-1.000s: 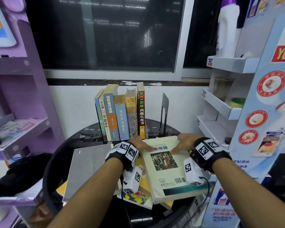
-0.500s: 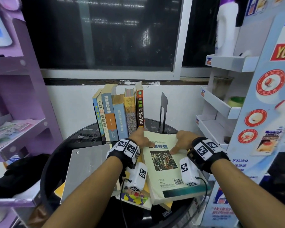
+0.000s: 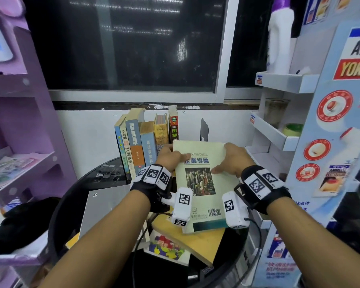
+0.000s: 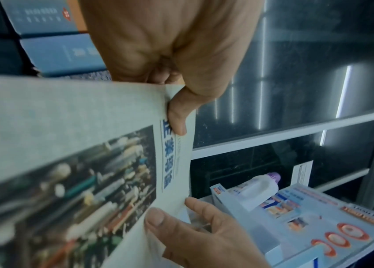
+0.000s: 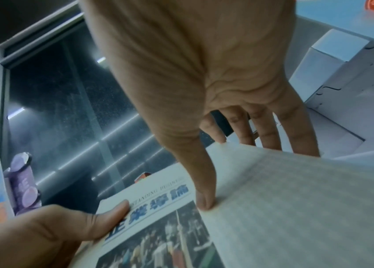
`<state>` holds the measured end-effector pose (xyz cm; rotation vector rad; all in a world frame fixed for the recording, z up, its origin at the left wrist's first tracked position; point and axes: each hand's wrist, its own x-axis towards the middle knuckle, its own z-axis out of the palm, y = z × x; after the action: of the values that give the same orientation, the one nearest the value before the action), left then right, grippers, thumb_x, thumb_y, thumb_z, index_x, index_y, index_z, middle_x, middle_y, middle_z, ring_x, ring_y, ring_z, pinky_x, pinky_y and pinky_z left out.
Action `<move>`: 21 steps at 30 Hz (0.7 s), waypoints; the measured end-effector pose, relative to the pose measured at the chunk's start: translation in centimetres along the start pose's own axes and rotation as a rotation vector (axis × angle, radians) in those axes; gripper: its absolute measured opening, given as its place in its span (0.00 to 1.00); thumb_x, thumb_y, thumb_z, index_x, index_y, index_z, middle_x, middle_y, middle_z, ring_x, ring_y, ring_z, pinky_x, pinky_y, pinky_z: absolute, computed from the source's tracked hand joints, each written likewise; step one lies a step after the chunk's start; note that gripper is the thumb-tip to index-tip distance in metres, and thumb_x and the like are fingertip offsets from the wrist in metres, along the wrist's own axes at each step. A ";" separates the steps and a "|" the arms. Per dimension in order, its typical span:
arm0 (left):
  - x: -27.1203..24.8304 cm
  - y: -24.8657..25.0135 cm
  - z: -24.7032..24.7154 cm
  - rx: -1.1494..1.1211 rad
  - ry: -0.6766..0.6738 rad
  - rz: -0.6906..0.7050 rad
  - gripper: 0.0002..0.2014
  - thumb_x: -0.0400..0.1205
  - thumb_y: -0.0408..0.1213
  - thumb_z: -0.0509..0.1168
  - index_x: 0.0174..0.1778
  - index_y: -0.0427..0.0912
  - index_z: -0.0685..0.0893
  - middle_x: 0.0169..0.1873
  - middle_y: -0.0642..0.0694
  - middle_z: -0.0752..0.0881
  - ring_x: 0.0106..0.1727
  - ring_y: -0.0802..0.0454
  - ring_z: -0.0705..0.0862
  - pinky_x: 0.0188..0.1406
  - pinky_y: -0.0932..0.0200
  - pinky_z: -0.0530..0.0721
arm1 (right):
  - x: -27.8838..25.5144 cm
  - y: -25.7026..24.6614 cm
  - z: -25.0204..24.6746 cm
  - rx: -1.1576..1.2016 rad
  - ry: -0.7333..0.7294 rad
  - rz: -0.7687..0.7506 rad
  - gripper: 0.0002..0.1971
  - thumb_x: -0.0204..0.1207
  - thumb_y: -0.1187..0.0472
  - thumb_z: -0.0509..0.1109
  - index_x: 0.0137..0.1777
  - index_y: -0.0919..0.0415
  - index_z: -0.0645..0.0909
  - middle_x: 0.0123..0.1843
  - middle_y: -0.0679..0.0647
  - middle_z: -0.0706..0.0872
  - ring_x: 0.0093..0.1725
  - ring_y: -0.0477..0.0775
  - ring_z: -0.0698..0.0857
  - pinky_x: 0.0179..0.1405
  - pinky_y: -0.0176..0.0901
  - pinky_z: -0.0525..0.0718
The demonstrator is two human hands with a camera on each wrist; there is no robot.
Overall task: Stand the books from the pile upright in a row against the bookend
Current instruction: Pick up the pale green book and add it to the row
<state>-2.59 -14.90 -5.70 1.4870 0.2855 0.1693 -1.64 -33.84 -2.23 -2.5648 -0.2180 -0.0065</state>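
Both my hands hold a pale green book (image 3: 200, 183) with a photo on its cover, tilted up off the pile. My left hand (image 3: 175, 154) grips its left top corner, thumb on the cover (image 4: 176, 112). My right hand (image 3: 227, 159) grips the right top corner, thumb on the cover (image 5: 204, 199) and fingers behind. Several books (image 3: 141, 146) stand upright in a row at the back of the black round table (image 3: 71, 204). The black bookend (image 3: 204, 129) stands to the right of them, with a gap between. A yellow book (image 3: 202, 244) and a colourful book (image 3: 166, 248) lie flat underneath.
A grey flat board (image 3: 106, 206) lies on the table's left side. Purple shelves (image 3: 19, 163) stand at the left. White display shelves (image 3: 279, 140) with a bottle and cups stand close on the right. A dark window and white wall lie behind the row.
The pale green book has come up off the pile, its far end raised toward the gap beside the bookend. Both hands shifted to its top corners.
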 end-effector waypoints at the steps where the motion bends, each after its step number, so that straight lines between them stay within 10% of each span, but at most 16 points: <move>1: -0.1 0.4 -0.1 -0.046 -0.005 0.013 0.28 0.72 0.25 0.75 0.67 0.37 0.73 0.57 0.35 0.87 0.53 0.35 0.88 0.55 0.31 0.85 | 0.0 -0.1 -0.2 0.038 0.051 -0.017 0.36 0.63 0.60 0.85 0.69 0.60 0.71 0.66 0.60 0.80 0.63 0.62 0.80 0.60 0.53 0.82; 6: -0.4 2.6 -0.4 -0.152 -0.042 0.165 0.18 0.74 0.23 0.72 0.54 0.45 0.78 0.56 0.36 0.87 0.55 0.37 0.88 0.57 0.34 0.84 | 0.6 -0.5 -1.0 0.193 0.298 -0.108 0.41 0.65 0.51 0.82 0.76 0.57 0.66 0.67 0.61 0.75 0.67 0.63 0.77 0.65 0.55 0.77; 11: -1.0 3.6 -1.5 -0.156 -0.121 0.243 0.27 0.72 0.21 0.73 0.66 0.41 0.77 0.59 0.34 0.86 0.58 0.36 0.87 0.56 0.36 0.85 | 0.7 -0.1 -0.9 0.428 0.439 -0.213 0.34 0.68 0.43 0.78 0.72 0.54 0.72 0.66 0.55 0.77 0.60 0.52 0.80 0.61 0.54 0.83; 21: -0.6 3.8 -3.1 0.073 -0.238 0.336 0.22 0.78 0.24 0.68 0.67 0.41 0.76 0.60 0.37 0.85 0.60 0.40 0.85 0.58 0.42 0.85 | 0.8 -0.6 -1.5 0.525 0.282 -0.349 0.25 0.68 0.52 0.81 0.61 0.52 0.73 0.55 0.48 0.82 0.55 0.49 0.82 0.47 0.41 0.85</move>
<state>-3.84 -11.86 -2.09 1.6036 -0.1535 0.2493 -0.90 -34.06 -0.60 -1.9510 -0.4846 -0.3873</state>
